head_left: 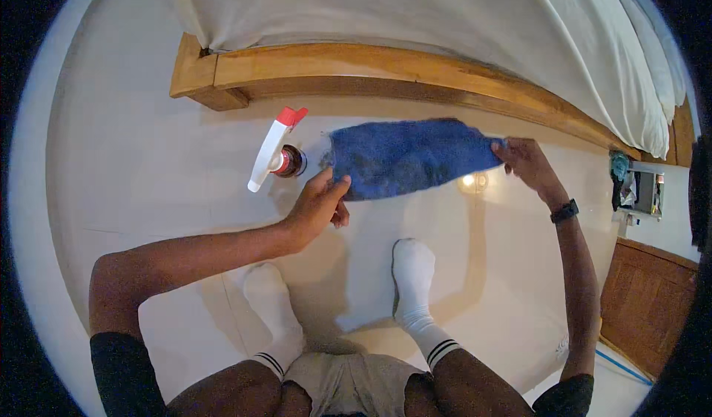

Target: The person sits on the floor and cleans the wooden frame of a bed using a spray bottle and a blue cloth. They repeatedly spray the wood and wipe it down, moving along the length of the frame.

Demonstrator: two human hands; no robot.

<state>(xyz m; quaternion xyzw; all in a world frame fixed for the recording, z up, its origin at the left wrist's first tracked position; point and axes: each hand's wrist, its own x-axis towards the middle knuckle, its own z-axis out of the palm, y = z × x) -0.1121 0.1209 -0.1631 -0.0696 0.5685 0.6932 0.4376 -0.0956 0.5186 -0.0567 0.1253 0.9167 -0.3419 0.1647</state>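
A blue cloth (404, 157) with dark smudges is stretched sideways between my two hands, in front of the bed. My left hand (320, 205) pinches its near left corner, thumb on top. At the cloth's narrowed right end, my right hand (528, 165) grips the edge between thumb and fingers. Just left of the cloth stands a spray bottle (291, 162) with a dark body and a white and red trigger head (271, 146); neither hand touches it.
A wooden bed frame (319, 64) with a pale sheet (356, 5) runs along the far side. My white-socked feet (413, 276) rest on the glossy pale floor (133, 172). Right, there is a small shelf (649, 193) with items, a brown wooden panel (647, 298) and a blue stick (623, 366).
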